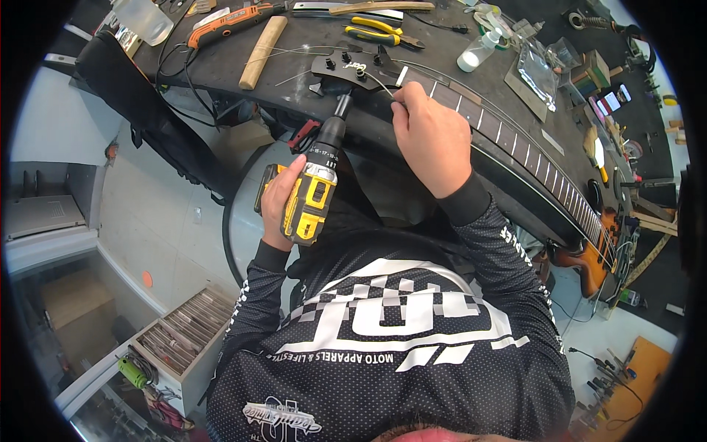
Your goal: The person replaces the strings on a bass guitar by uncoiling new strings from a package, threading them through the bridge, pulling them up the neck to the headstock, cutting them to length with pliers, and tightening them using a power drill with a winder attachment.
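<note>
A sunburst electric bass (591, 274) lies across the bench, its fretted neck (507, 135) running to a black headstock (336, 68). My left hand (278, 202) is wrapped round a yellow and black cordless drill (318, 193). The drill's dark nose attachment points up at the headstock's near edge, by a tuning key; whether it sits over the key is hard to make out. Beside the nut, my right hand (434, 140) is closed in a pinch on a guitar string (378, 81). That string curves from a tuning post to my fingertips, and its other end is hidden.
On the bench lie a wooden stick (263, 53), yellow-handled pliers (374, 35), an orange rotary tool (230, 24) with its cord, and a clear pump bottle (480, 50). A black padded case (140, 107) leans at the left. A box of files (184, 331) stands lower left.
</note>
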### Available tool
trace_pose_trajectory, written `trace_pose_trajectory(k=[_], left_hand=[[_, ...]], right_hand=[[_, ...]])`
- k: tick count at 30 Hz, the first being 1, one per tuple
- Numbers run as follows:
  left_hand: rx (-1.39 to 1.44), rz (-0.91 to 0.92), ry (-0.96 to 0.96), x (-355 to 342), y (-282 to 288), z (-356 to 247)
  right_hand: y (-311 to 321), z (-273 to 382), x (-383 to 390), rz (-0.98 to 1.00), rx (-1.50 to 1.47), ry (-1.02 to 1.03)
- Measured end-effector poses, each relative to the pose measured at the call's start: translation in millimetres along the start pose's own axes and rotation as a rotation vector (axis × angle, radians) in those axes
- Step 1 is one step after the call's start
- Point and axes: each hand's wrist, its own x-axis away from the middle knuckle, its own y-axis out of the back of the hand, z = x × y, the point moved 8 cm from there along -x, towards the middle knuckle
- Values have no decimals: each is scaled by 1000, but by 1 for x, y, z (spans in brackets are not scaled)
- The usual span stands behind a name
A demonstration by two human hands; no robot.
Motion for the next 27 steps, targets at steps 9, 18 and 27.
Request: trace_pose_trajectory(k=[9, 18, 27], left_hand=[[-46, -41, -47, -4, 2, -8], [17, -6, 20, 0, -1, -1], [24, 9, 24, 0, -1, -3]], right_hand=[[16, -7, -12, -50, 56, 117], [17, -18, -23, 23, 83, 199], [19, -24, -28, 120, 66, 379]])
